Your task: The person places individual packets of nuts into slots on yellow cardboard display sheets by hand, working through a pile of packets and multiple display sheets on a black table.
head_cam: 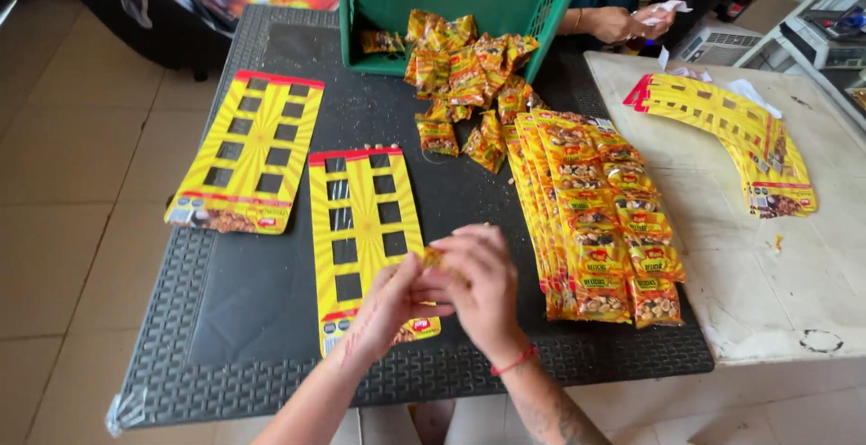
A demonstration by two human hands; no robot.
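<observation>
Near the front edge of the dark surface (271,319), both hands close together on one small snack packet (435,257): the left hand (394,299) pinches it, and the right hand (483,281) curls over it, above a yellow slotted card (365,229), handy for mounting packets.

Even, soft daylight fills the wide head-camera view, brightest on the pale white table (776,274) at right and the beige floor tiles (63,192) at left, with a mild sheen on the glossy yellow display cards (248,152) in the upper left. Shadows are faint and short, pooling under the tilted green crate (379,3) at top centre. The black mat (262,292) reads dark but keeps its texture. Wide-angle bending curves the frame edges, and slight motion blur softens the two hands (442,287) at lower centre
</observation>
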